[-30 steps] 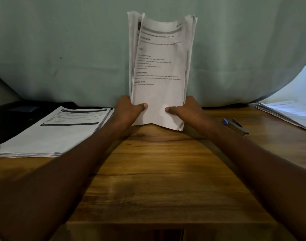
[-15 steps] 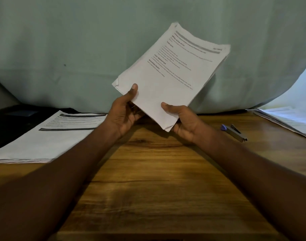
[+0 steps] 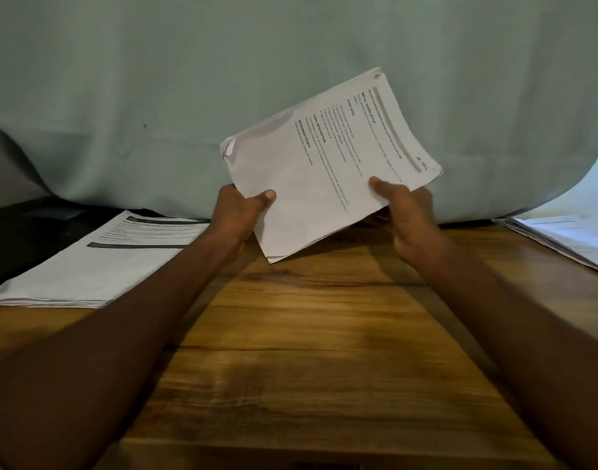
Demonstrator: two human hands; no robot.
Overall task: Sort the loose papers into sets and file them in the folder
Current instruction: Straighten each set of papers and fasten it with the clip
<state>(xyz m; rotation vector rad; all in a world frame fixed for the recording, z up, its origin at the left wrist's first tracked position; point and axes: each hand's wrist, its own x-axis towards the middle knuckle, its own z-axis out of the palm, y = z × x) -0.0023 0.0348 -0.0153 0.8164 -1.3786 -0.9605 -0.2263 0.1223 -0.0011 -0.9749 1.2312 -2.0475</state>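
A wooden table [image 3: 307, 334] spreads under both forearms, with a flat paper pile [image 3: 97, 256] beyond the left wrist and another pile [image 3: 569, 239] out past the right hand. Between the hands, lifted clear of the wood, a sheaf of printed sheets [image 3: 324, 171] lies turned sideways: this looks like squaring one set, and next it likely needs fastening or laying down. The left hand [image 3: 238, 215] pinches its near corner, thumb on top; the right hand [image 3: 409, 212] grips the lower edge likewise.
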